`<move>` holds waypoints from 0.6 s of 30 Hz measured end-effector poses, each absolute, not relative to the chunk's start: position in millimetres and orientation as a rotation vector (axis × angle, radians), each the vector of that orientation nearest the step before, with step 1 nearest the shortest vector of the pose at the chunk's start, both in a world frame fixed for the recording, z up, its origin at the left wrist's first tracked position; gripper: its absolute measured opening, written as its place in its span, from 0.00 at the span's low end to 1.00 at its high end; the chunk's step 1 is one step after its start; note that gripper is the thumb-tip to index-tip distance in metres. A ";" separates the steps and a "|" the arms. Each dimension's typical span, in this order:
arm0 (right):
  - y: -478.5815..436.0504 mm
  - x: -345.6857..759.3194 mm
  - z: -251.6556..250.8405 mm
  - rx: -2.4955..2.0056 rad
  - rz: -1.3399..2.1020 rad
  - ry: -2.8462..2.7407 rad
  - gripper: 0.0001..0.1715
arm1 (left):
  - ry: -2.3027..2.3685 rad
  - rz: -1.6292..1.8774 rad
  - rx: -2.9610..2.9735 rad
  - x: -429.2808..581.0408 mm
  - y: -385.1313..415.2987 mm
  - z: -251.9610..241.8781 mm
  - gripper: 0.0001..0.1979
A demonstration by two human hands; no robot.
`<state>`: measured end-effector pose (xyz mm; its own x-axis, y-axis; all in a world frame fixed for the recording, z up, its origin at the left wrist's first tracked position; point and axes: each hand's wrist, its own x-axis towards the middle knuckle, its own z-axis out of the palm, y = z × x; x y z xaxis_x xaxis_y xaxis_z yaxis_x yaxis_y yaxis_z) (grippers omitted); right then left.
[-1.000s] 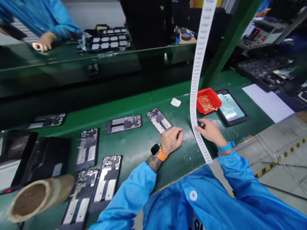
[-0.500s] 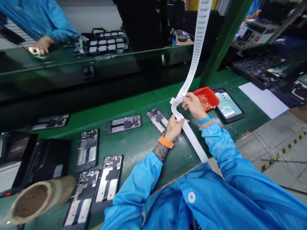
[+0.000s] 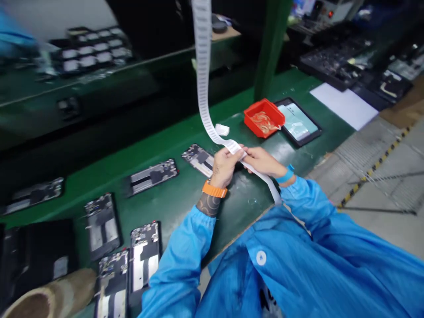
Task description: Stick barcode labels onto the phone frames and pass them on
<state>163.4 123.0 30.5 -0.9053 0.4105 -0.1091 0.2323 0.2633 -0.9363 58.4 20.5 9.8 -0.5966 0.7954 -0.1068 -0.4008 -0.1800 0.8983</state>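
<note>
A long white label strip [image 3: 202,79] hangs from above and curves down to my hands over the green bench [image 3: 179,198]. My left hand [image 3: 224,167], with an orange watch band at the wrist, pinches the strip from the left. My right hand [image 3: 263,161], with a blue wrist strap, grips the same strip just to the right, and the two hands touch. The strip's loose tail [image 3: 265,181] runs down past my right wrist toward my blue sleeve. An open phone frame [image 3: 198,158] lies on the bench just left of my left hand.
Several more open phone frames [image 3: 150,174] lie across the bench to the left. A red bin [image 3: 264,117] and a dark tray [image 3: 298,121] sit at the back right, beside a green post [image 3: 270,44]. A cardboard tube [image 3: 49,296] lies at bottom left.
My hands have come together on the strip, lower and closer to me than before. The view has swung to the right, so the bench items sit further left in the picture.
</note>
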 end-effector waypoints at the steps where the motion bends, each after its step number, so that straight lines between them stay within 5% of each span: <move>1: 125.5 164.7 32.4 -0.586 1.617 -2.406 0.15 | 1.287 1.889 0.520 62.4 21.2 11.5 0.27; 8: 147.3 193.0 46.5 -0.529 1.316 -2.465 0.23 | 1.422 1.981 0.649 94.4 41.5 28.0 0.19; 14: 129.0 220.7 47.8 -0.630 0.788 -2.351 0.17 | 1.344 2.034 0.457 125.5 88.7 33.5 0.10; 18: 129.8 262.5 64.6 -0.727 0.749 -2.080 0.17 | 1.323 1.980 0.398 121.8 112.7 39.5 0.08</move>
<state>262.5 129.8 64.6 -0.5217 0.7050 0.4804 0.2372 0.6608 -0.7121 121.8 112.7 39.5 -0.6994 0.7032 -0.1280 -0.3875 -0.2225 0.8946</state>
